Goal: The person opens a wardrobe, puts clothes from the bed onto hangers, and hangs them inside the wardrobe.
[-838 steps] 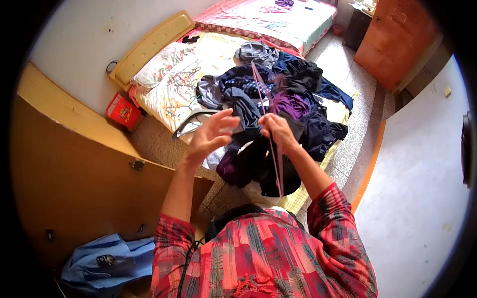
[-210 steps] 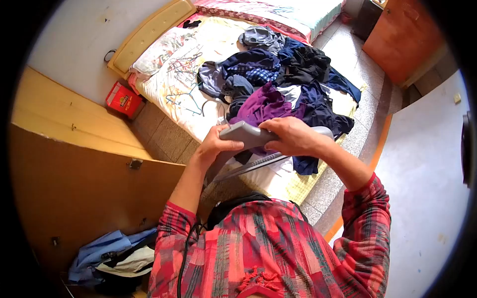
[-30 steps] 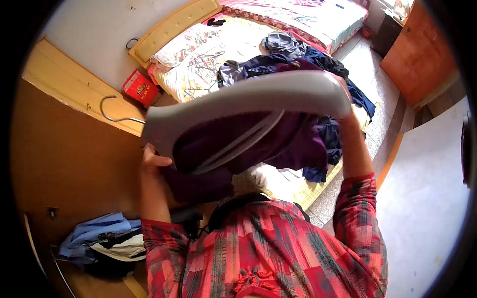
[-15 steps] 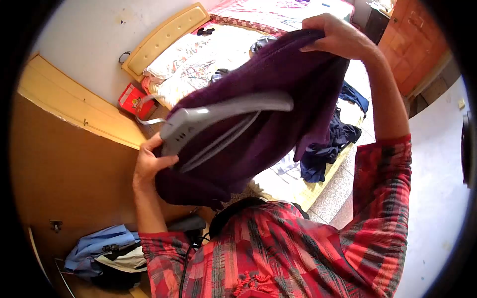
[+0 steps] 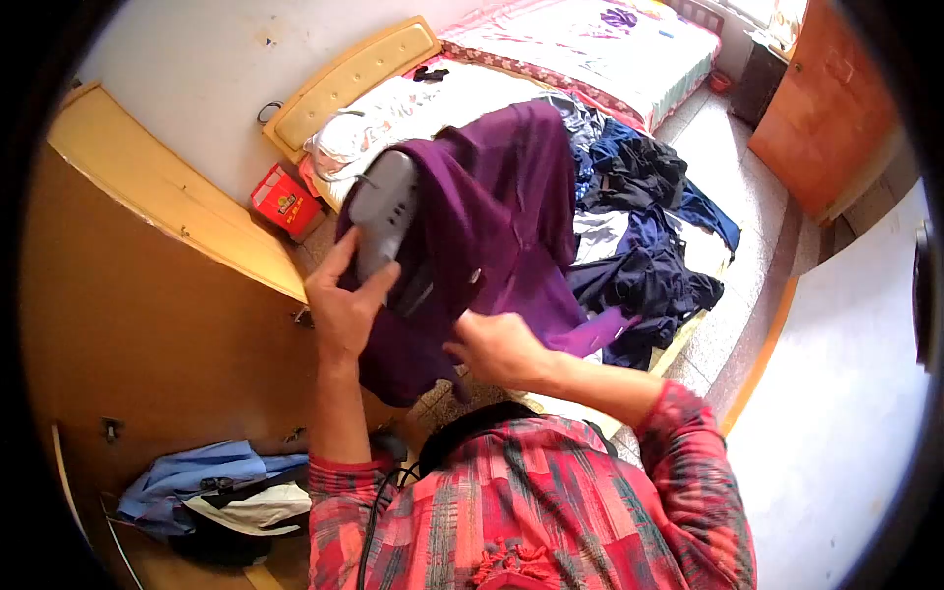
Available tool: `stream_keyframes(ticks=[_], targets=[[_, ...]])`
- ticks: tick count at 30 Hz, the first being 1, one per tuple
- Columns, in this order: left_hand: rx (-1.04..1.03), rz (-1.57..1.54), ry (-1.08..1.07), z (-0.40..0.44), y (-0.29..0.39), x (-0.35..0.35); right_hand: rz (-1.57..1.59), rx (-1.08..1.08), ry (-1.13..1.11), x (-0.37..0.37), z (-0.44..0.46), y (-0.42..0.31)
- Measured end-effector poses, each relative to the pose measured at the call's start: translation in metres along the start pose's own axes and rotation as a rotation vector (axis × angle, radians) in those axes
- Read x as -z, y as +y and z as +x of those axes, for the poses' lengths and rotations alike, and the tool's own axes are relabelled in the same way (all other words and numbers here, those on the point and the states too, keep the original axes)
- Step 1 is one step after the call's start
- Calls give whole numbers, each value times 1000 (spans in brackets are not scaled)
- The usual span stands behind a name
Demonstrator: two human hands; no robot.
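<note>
A grey plastic hanger (image 5: 385,208) is gripped in my left hand (image 5: 344,300), its thumb and fingers closed around the body. Over the hanger drapes a dark purple top (image 5: 516,197), which covers most of the far arm and hangs down toward my chest. My right hand (image 5: 503,351) is closed at the lower front edge of the top, pinching the cloth. Small pale spots like buttons show along a loose purple strip to the right of that hand. The fingertips of my right hand are partly hidden.
Dark clothes (image 5: 649,265) lie heaped on the bed (image 5: 472,93) ahead. To the left stands a wooden wardrobe (image 5: 167,324), with folded clothes (image 5: 211,492) low inside. A red box (image 5: 285,202) sits beside the headboard. A white panel (image 5: 836,393) rises at the right.
My right hand has come down from the top's raised far edge to its lower front edge. The top now falls over the hanger, covering its long arm. My left hand keeps the hanger, turned more upright.
</note>
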State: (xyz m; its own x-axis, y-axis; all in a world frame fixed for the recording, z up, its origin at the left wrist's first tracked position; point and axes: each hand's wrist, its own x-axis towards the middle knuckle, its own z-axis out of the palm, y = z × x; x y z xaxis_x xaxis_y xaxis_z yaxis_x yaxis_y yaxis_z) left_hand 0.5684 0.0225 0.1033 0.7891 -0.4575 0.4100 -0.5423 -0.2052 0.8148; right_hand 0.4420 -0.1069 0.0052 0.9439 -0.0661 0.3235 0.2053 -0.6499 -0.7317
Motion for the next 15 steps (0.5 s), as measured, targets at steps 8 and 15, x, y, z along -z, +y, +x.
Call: stream_keyframes(ticks=[8, 15], targets=[[-77, 57, -82, -9, -3, 35, -152, -22, -418, 93, 2, -11], [-278, 101, -232, -3, 14, 56, -624, 429, 196, 185, 64, -39]])
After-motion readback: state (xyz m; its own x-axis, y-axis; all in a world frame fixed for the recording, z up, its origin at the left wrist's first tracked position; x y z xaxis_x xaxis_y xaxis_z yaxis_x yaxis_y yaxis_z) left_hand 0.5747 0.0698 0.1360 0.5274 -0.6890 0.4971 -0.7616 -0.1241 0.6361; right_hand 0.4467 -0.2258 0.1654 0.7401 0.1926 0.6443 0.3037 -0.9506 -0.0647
